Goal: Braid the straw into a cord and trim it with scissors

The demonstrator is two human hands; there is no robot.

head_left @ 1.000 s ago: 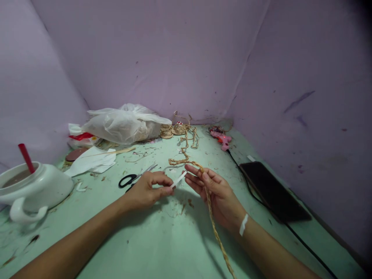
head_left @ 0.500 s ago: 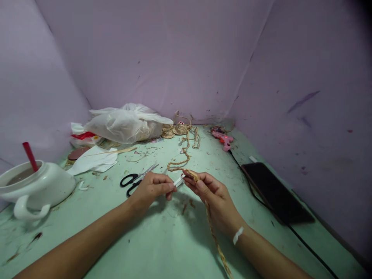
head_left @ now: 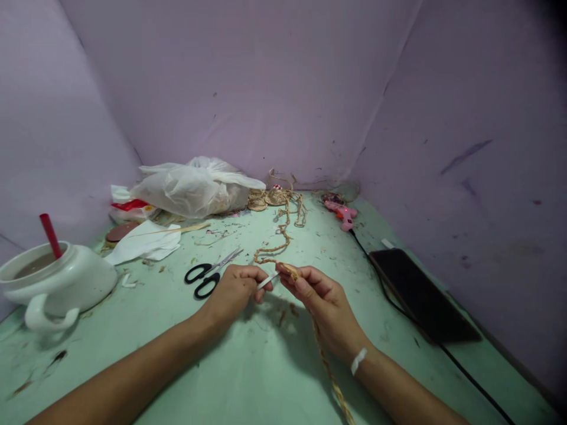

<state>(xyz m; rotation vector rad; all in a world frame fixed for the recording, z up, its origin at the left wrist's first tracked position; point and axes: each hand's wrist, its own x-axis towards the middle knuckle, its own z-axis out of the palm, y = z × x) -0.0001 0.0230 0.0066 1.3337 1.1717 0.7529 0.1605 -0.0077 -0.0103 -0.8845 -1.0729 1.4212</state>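
A twisted straw-coloured fibre cord [head_left: 326, 360] runs from the front edge up through my right hand [head_left: 321, 298], whose thumb and fingers pinch it. Beyond the fingertips the cord curves away over the table toward the back. My left hand [head_left: 241, 289] is closed on a narrow white strip [head_left: 268, 280]. The strip's far end reaches the cord by my right fingertips; whether it is joined there I cannot tell. Scissors [head_left: 208, 275] with black handles lie slightly open just left of my left hand.
At left stands a white cup [head_left: 88, 277] with a red stick in it. A white plastic bag [head_left: 186, 189] and woven straw pieces [head_left: 275, 197] lie at the back. A pink glue gun [head_left: 341, 212] and a black phone [head_left: 420, 295] with a cable crossing beneath are at right.
My left hand has turned a little, and the white strip now shows narrower and more edge-on. The right hand keeps its pinch on the cord. The view has shifted very slightly.
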